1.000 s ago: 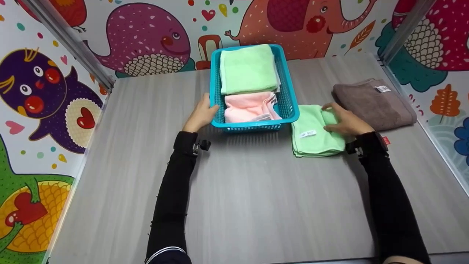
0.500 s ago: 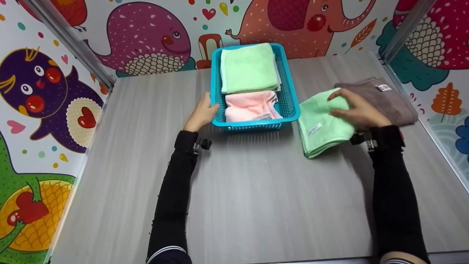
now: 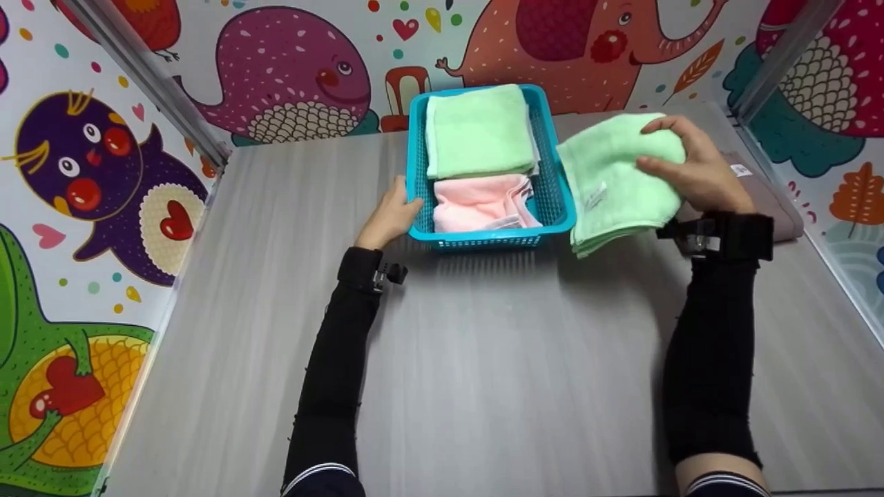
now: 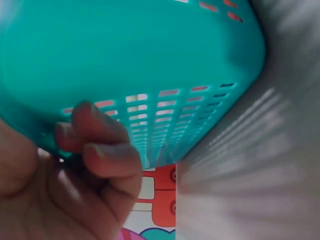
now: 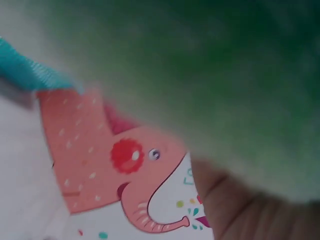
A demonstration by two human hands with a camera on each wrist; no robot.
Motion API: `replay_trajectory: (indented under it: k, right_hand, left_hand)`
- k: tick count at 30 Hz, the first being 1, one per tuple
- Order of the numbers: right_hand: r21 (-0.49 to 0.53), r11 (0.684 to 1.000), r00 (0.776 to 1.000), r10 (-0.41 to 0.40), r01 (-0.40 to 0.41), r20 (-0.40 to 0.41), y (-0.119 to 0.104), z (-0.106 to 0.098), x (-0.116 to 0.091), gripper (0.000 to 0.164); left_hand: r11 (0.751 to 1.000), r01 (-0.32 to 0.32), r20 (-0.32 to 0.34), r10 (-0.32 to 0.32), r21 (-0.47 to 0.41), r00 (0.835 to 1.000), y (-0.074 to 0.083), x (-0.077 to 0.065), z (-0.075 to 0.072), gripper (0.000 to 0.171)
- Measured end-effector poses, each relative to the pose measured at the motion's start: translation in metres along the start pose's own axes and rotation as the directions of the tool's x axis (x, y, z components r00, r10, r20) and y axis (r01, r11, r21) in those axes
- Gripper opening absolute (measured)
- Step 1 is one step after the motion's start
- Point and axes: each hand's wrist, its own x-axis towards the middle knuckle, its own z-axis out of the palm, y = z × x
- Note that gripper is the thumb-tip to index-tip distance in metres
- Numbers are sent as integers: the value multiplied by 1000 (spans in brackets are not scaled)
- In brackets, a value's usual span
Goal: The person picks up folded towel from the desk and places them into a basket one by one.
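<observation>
A blue plastic basket point(image 3: 566, 200) stands at the back of the table, holding a folded light green towel point(image 3: 480, 131) and, in front of it, a folded pink towel point(image 3: 476, 201). My left hand point(image 3: 390, 214) grips the basket's left rim; in the left wrist view its fingers point(image 4: 112, 160) curl against the perforated wall. To the right of the basket, my right hand point(image 3: 701, 166) pinches another folded green towel point(image 3: 621, 183) with a white label, held above the table. That towel's left edge comes up to the basket's right rim. Close and blurred, it fills much of the right wrist view.
A folded brown towel point(image 3: 773, 200) lies on the table at the right, partly hidden behind my right hand and wrist. Printed wall panels point(image 3: 297, 76) close off the back and both sides. The grey table top point(image 3: 483, 366) stretches in front of the basket.
My right hand has lifted the labelled green towel off the table and carried it up and back beside the basket. My left hand keeps its grip on the rim.
</observation>
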Motion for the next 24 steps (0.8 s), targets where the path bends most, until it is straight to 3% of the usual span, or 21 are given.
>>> replay_trajectory:
  k: [4,9,13,16,19,21,24]
  right_hand:
    - [188,980,998,-55,62,-41,0,6,2,40]
    - [260,960,991,-78,104,-108,3,8,4,38]
    - [366,912,975,-124,186,-185,-1,13,4,40]
    - [400,873,953,-198,278,-229,-10,22,4,43]
    - [377,859,932,-270,347,-244,-24,36,2,44]
    - [329,858,913,-325,395,-247,-33,51,1,44]
    - [234,850,876,-423,472,-232,-48,79,-1,40]
  left_hand:
    - [1000,8,0,-8,-6,1000,0,0,2,69]
    - [999,19,-19,-18,29,1000,1,-1,-1,69]
    - [992,-2,-79,12,124,997,5,-6,-5,71]
    - [975,-41,-149,74,217,986,12,-10,-9,72]
    - [958,-107,-208,165,266,964,23,-16,-10,71]
    - [949,-176,-228,238,262,944,32,-20,-8,69]
    - [937,-307,-206,338,166,918,48,-28,0,69]
